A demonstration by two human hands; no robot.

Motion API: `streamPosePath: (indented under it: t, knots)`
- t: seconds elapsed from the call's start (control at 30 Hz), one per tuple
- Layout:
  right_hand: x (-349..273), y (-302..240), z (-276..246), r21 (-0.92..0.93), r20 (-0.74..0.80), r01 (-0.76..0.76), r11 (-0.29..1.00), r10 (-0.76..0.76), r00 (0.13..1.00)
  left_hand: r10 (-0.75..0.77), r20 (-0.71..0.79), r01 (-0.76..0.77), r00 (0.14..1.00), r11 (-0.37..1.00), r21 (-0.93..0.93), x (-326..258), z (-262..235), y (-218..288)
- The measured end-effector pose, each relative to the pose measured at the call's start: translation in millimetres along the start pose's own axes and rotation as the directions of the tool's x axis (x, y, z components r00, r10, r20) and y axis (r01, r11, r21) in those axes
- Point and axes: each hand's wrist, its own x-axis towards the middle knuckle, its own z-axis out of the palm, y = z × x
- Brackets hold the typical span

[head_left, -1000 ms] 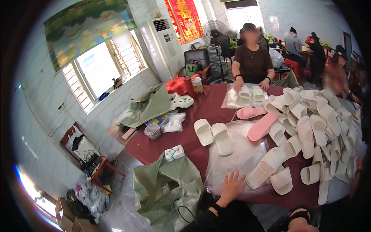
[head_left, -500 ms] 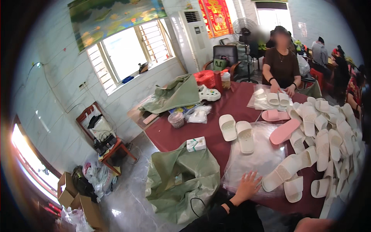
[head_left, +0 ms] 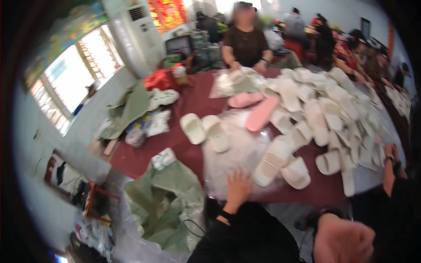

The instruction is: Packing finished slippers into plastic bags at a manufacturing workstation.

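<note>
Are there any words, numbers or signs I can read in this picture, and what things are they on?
None can be read clearly.
Wall hanging, red and gold: its gold markings are too blurred to read.
Small white box: it has green marks, but any print is too blurred.
White slippers: I can't make out any writing.

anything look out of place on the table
The two pink slippers look odd: they lie beside the clear plastic bags, at the edge of a heap of white slippers. I see no spill; blur hides finer damage.
</note>
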Motion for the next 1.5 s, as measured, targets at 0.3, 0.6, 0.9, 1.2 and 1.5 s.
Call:
streamPosePath:
  t: [0.3,0.6,0.9,1.2,1.5]
  knots:
    - [-125.0,-20.2,-86.5,-0.723,0.544,-0.556,0.41,0.834,-0.091,0.006,-0.066,-0.013,0.998,0.995,-0.099,-2.5,-15.1,1.6]
    - [-212.2,-20.7,-168.6,-0.924,0.163,0.191,0.331,0.793,-0.586,-0.007,-0.087,-0.004,0.996,0.992,-0.125,-8.3,-20.8,3.4]
    - [-216.2,1.7,-158.6,-0.802,0.435,0.027,0.596,0.615,-0.658,0.026,-0.076,-0.032,0.997,0.996,-0.089,-7.9,-19.1,-2.4]
    - [-167.2,42.9,-177.0,-0.544,0.634,-0.123,0.83,0.312,-0.707,0.012,-0.126,-0.025,0.992,0.994,-0.108,-9.4,-14.6,-3.1]
    - [-170.5,40.2,-202.6,-0.379,0.8,-0.066,0.923,0.29,-0.525,-0.022,-0.1,0.012,0.995,0.995,-0.102,-7.9,-18.2,-2.0]
